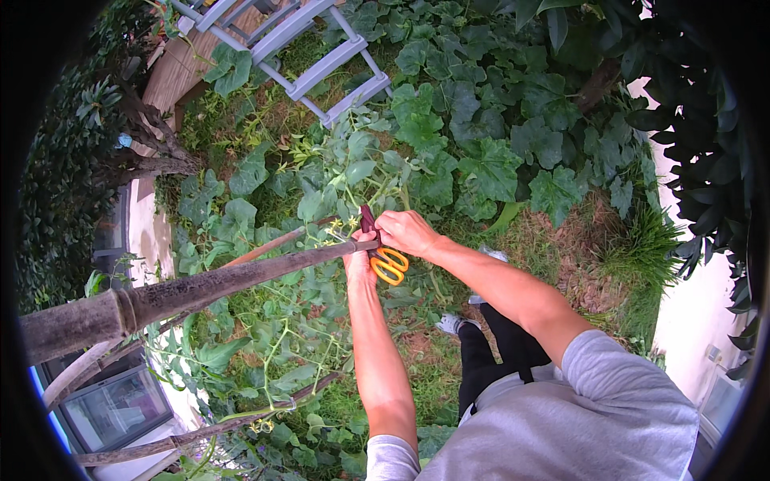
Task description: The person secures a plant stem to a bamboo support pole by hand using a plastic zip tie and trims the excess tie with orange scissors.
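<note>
Both my hands meet at the tip of a weathered bamboo pole (240,273) that enters from the left. My left hand (359,255) is around the pole's end, its fingertips closed on a dark red strip (366,217); whether this is cloth or plastic I cannot tell. From the other side, my right hand (406,231) pinches at the same strip with bent fingers. Scissors with orange handles (390,266) stick out just below the pole, between the hands. Their blades are hidden. Tomato-like leafy stems (361,165) with small yellow flowers (343,227) stand right beside my fingers.
More poles (210,434) cross at lower left, one with a stem tied to it. A grey ladder (325,66) stands at the top near a wooden surface (174,72). Broad-leaved vines (487,168) cover the upper right. White walls (698,288) flank the plot.
</note>
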Tool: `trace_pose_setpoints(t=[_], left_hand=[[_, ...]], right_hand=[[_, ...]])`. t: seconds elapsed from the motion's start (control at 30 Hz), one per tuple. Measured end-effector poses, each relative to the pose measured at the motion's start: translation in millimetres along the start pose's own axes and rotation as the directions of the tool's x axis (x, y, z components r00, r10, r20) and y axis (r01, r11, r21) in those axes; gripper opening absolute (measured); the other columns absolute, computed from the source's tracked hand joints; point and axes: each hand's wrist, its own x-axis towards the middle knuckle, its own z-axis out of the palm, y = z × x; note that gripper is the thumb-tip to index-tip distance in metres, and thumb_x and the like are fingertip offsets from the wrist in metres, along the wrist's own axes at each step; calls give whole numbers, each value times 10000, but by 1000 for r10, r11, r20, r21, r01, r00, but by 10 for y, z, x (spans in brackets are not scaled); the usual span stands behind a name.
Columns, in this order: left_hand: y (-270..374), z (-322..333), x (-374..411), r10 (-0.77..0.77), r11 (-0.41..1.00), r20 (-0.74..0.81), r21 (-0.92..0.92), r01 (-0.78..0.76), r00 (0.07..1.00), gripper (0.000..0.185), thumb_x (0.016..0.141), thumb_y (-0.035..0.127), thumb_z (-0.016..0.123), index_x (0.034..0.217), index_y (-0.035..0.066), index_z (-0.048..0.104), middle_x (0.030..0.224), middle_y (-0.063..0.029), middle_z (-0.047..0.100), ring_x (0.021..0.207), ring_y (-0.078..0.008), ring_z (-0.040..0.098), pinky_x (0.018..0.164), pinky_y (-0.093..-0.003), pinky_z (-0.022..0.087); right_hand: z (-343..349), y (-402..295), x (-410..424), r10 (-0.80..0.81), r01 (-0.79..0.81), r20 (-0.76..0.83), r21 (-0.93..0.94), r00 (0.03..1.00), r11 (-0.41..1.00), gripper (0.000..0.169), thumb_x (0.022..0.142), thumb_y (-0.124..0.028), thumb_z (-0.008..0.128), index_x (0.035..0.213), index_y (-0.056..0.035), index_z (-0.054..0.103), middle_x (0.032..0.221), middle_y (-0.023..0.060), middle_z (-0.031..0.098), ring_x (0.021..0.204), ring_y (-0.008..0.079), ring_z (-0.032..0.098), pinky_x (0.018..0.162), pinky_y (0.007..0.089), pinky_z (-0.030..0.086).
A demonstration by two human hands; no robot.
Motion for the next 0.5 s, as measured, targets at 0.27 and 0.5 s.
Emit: trace_pose_setpoints(t=[0.27, 0.5], left_hand=[[48, 104, -129, -43, 996, 67, 85, 37, 997, 159, 749, 139, 688, 789, 61, 556, 683, -8, 555, 555, -108, 509, 477, -244, 401], [-88, -140, 133, -16, 1000, 31, 6, 16, 999, 129, 750, 97, 674, 814, 34, 582, 784, -59, 621, 614, -148, 574, 529, -263, 471]], right_hand=[[-198, -80, 65, 12, -11, 86, -20, 996, 1000, 89, 696, -63, 588, 717, -18, 514, 686, 131, 542, 620, 344, 570, 551, 422, 471], [-150, -19, 164, -11, -7, 205, 88, 979, 996, 95, 684, -56, 588, 715, -15, 508, 686, 135, 541, 639, 345, 575, 569, 423, 471]])
